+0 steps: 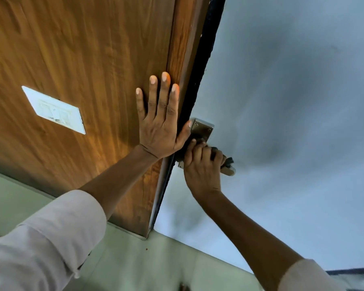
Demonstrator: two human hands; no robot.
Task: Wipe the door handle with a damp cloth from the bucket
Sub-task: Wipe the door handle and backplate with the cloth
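A metal door handle [229,170] with a screwed backplate [203,128] sits on the pale grey door face at mid-frame. My right hand [202,164] is closed around the lever, with a dark cloth [228,160] bunched under the fingers and sticking out at the right. Only the lever's pale tip shows past the hand. My left hand [160,120] lies flat with fingers spread on the brown wooden surface, its thumb reaching across the black door edge toward the backplate. No bucket is in view.
The wooden panel [82,59] fills the upper left and carries a white switch plate [54,110]. A black strip [200,70] runs between wood and the grey door [292,101]. Pale green floor [135,259] lies below.
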